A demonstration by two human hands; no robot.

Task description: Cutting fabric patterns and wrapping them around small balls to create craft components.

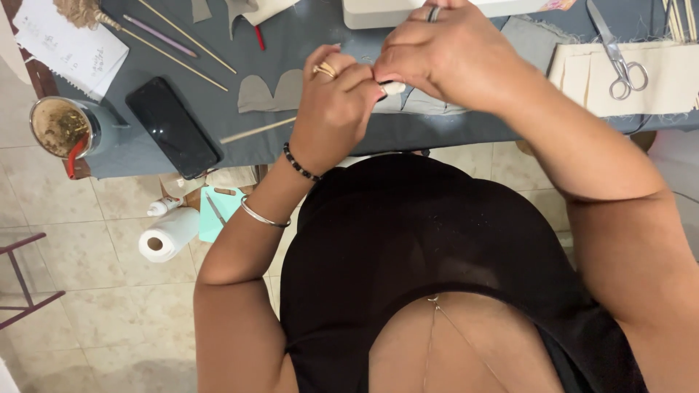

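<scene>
Right now both hands meet over the grey cloth-covered table, at its near edge. Left hand, w/ gold ring & black bead bracelet, pinches one end of a small white stubby piece; right hand curls over it from above, fingers clenched on the other end. Can't tell what the piece is. Grey cut fabric shapes lie just left of the hands, thin wooden stick near them. Black phone farther left; steel scissors well apart on cream cloth, right.
</scene>
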